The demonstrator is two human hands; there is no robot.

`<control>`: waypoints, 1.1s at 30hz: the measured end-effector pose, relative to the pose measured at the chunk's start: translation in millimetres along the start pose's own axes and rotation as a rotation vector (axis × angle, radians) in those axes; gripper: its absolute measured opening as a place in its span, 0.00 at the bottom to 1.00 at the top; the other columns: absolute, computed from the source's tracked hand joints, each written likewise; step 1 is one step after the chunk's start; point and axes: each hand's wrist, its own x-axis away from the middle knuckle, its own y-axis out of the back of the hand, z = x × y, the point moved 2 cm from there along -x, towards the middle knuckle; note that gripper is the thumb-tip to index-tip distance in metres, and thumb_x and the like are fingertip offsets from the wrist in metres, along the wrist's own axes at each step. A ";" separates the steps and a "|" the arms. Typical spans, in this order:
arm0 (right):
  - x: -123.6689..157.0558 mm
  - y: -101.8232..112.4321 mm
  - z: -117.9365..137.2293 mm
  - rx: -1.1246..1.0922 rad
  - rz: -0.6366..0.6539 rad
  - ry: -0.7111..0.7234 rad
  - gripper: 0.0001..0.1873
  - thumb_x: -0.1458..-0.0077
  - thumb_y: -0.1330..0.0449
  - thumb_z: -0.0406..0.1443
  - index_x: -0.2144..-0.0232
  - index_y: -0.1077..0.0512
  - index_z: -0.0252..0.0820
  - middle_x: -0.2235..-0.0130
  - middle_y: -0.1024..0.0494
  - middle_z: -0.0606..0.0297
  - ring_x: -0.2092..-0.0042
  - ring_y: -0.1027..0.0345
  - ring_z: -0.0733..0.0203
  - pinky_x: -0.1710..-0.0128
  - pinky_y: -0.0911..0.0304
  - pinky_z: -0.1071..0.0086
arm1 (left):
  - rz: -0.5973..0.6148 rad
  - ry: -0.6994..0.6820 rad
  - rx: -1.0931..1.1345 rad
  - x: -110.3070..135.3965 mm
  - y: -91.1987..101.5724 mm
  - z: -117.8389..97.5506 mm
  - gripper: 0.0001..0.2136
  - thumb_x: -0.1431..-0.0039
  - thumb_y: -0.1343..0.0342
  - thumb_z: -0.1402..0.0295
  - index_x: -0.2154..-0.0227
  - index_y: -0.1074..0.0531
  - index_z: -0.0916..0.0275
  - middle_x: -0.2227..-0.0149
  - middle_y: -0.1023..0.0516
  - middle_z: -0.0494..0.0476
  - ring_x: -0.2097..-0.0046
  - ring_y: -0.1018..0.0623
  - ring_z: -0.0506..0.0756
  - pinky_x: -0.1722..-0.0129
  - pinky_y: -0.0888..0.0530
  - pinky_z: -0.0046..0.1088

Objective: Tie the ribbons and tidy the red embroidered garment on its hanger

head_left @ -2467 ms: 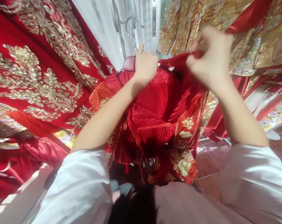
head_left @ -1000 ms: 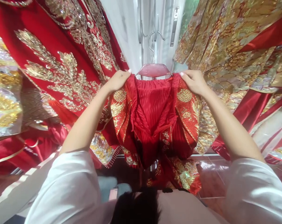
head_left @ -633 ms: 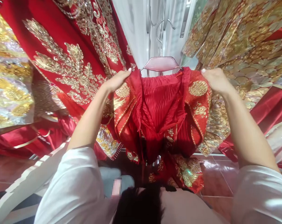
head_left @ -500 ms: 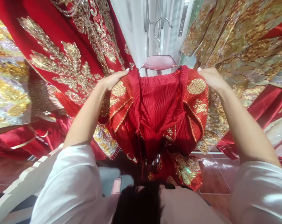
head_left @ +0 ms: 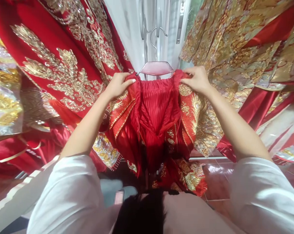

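Head cam: L hand [head_left: 118,85] & R hand [head_left: 197,80] each pinch a shoulder of red top [head_left: 158,105] w/ hanger [head_left: 157,68] btwn.

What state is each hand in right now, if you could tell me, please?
Left hand: closed, holding one side of the gold-embroidered, pleated red fabric garment.
Right hand: closed, holding the garment's other side.

Jacket [head_left: 150,97] on clothes hanger [head_left: 157,68], left hand [head_left: 117,85] at one shoulder, right hand [head_left: 198,79] at the other. Door [head_left: 184,32] behind the hanger. Hanging gown [head_left: 66,68] to the left, second garment [head_left: 224,65] right. Tiled floor [head_left: 215,185] below.
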 end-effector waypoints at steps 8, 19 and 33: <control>19.7 10.4 7.3 0.123 0.018 0.006 0.24 0.50 0.39 0.46 0.53 0.30 0.41 0.53 0.25 0.55 0.52 0.34 0.49 0.49 0.40 0.55 | 0.001 -0.001 -0.120 22.1 10.8 -20.0 0.13 0.40 0.47 0.59 0.64 0.31 0.65 0.67 0.28 0.57 0.64 0.31 0.55 0.57 0.33 0.35; 245.9 -163.8 88.4 -0.226 0.031 -0.644 0.09 0.49 0.49 0.36 0.71 0.29 0.43 0.69 0.23 0.62 0.68 0.29 0.58 0.64 0.36 0.66 | 0.021 0.457 0.152 247.2 -180.9 -51.3 0.06 0.42 0.49 0.66 0.73 0.31 0.59 0.69 0.25 0.57 0.67 0.26 0.55 0.66 0.30 0.32; 252.2 -220.3 127.2 -0.388 0.140 -0.899 0.10 0.48 0.44 0.42 0.74 0.31 0.43 0.73 0.24 0.64 0.70 0.31 0.60 0.66 0.40 0.69 | 0.047 0.658 0.520 272.5 -259.6 -34.1 0.09 0.43 0.55 0.70 0.79 0.40 0.60 0.77 0.31 0.53 0.71 0.29 0.53 0.67 0.29 0.30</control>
